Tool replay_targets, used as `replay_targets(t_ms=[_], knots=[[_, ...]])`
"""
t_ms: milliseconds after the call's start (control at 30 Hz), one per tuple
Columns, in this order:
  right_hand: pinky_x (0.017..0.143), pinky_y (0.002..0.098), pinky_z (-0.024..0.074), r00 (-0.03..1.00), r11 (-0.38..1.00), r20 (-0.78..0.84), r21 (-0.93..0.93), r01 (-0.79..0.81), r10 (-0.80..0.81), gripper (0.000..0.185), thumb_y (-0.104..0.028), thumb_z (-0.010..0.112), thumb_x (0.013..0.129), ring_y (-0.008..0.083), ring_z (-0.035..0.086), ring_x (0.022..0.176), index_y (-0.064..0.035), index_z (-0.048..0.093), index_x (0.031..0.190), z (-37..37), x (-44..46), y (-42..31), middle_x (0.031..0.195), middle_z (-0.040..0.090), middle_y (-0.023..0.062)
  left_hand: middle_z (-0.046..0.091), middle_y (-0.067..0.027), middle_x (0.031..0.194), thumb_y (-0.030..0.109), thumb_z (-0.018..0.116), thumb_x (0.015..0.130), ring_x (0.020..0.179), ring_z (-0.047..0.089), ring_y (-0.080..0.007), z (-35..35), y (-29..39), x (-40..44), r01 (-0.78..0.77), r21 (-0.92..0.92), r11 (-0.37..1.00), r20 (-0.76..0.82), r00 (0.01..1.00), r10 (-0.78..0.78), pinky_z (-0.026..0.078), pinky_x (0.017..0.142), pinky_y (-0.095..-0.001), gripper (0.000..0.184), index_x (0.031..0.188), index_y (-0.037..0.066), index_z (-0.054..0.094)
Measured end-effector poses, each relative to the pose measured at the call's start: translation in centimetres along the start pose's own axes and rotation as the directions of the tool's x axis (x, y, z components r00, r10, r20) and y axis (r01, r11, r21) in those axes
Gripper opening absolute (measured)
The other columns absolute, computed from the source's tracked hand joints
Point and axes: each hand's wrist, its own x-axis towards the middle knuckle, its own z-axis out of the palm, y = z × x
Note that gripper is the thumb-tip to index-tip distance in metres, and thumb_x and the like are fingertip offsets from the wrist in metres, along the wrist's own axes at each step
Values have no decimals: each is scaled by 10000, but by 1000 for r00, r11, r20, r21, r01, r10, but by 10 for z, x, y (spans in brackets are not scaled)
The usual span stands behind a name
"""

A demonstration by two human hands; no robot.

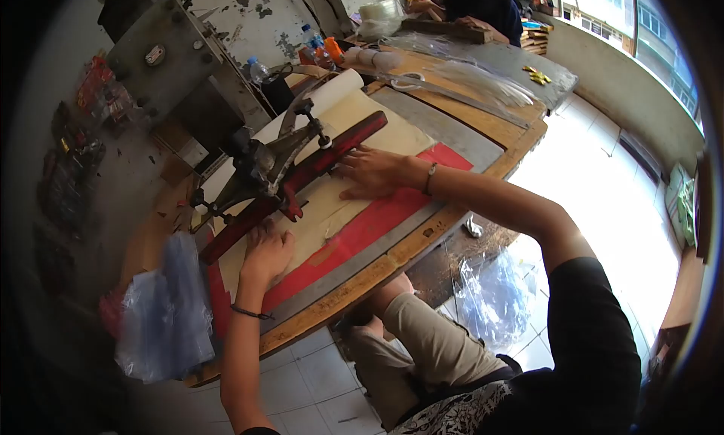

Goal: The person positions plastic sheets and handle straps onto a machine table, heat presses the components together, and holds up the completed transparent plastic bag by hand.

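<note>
A long red bar (339,145) on a dark metal press frame (275,160) stretches diagonally over the worktable. Under it lies a cream sheet (320,220), with a red sheet (377,216) along the near side. My right hand (371,173) lies flat on the cream sheet beside the bar, fingers spread and fingertips close to it. My left hand (268,252) rests near the bar's lower left part, fingers outstretched on the sheet and thumb apart. Its fingertips are partly hard to make out against the bar. Neither hand visibly holds anything.
A stack of clear plastic bags (166,314) hangs at the table's left corner. The wooden table edge (362,280) runs before my legs. Behind are a white roll (332,92), bottles (313,39) and plastic strips (483,81). A person (483,13) sits at the far table.
</note>
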Motion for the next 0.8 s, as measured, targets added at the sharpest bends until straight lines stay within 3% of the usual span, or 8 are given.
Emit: replay_targets(t_ms=[33, 100, 133, 367, 533, 633, 767, 800], knots=[[1125, 472, 326, 996, 998, 84, 61, -33, 28, 696, -537, 443, 973, 384, 479, 1266, 63, 495, 1321, -9, 1, -1, 1310, 534, 260, 521, -358, 1257, 344, 396, 944, 1218, 477, -439, -2, 8, 2, 16, 2, 1000, -39, 999, -16, 315, 1097, -495, 617, 1290, -165, 438], [1151, 488, 286, 997, 990, -61, 129, 48, -41, 715, -561, 421, 975, 379, 449, 1318, 46, 496, 1345, 5, -1, 8, 1364, 514, 241, 566, -353, 1127, 303, 437, 923, 1112, 527, -428, 5, 17, 6, 16, -64, 998, -162, 986, -26, 364, 1032, -494, 537, 1195, -157, 491], [1156, 488, 276, 1000, 993, -22, 117, 17, -15, 726, -568, 416, 976, 380, 438, 1329, 50, 490, 1349, -2, 0, 3, 1375, 502, 249, 568, -352, 1100, 276, 465, 909, 1078, 539, -430, 7, 16, 5, 9, -32, 999, -199, 980, -15, 387, 1001, -493, 486, 1153, -142, 508], [1165, 463, 273, 980, 984, 178, 140, -110, 85, 774, -596, 410, 973, 392, 415, 1350, 72, 466, 1360, -21, 6, -4, 1384, 476, 298, 536, -366, 1193, 281, 468, 940, 1128, 510, -463, -14, 18, 1, 39, -142, 989, -70, 996, -49, 365, 1046, -504, 560, 1288, -156, 425], [1161, 447, 285, 990, 995, 109, 31, -92, 88, 736, -556, 436, 975, 398, 445, 1319, 71, 465, 1360, -13, 5, -8, 1357, 502, 292, 563, -283, 1231, 375, 455, 966, 1184, 504, -393, -6, 11, -5, 21, -96, 995, -145, 989, -35, 342, 1075, -482, 621, 1326, -131, 446], [1151, 444, 301, 970, 983, 220, 125, -134, 104, 720, -541, 447, 971, 393, 476, 1282, 66, 469, 1359, -28, 14, -13, 1324, 528, 277, 533, -278, 1295, 427, 409, 999, 1236, 478, -391, -1, 6, -6, 9, -67, 998, -167, 986, -20, 307, 1115, -479, 661, 1359, -126, 423], [1136, 452, 321, 969, 981, 196, 93, -172, 151, 690, -503, 498, 955, 385, 506, 1245, 59, 474, 1356, -26, 15, -15, 1307, 544, 260, 516, -301, 1299, 480, 369, 1010, 1263, 461, -385, -4, 4, -6, 35, -133, 990, -53, 998, -42, 285, 1134, -479, 706, 1360, -130, 415], [1142, 453, 314, 994, 997, 98, 59, -53, 47, 681, -481, 527, 948, 388, 496, 1261, 58, 472, 1360, -20, 12, -10, 1329, 533, 263, 518, -307, 1290, 493, 361, 1009, 1260, 463, -385, -2, 3, -6, 24, -148, 989, -65, 997, -34, 279, 1139, -475, 720, 1365, -131, 408]])
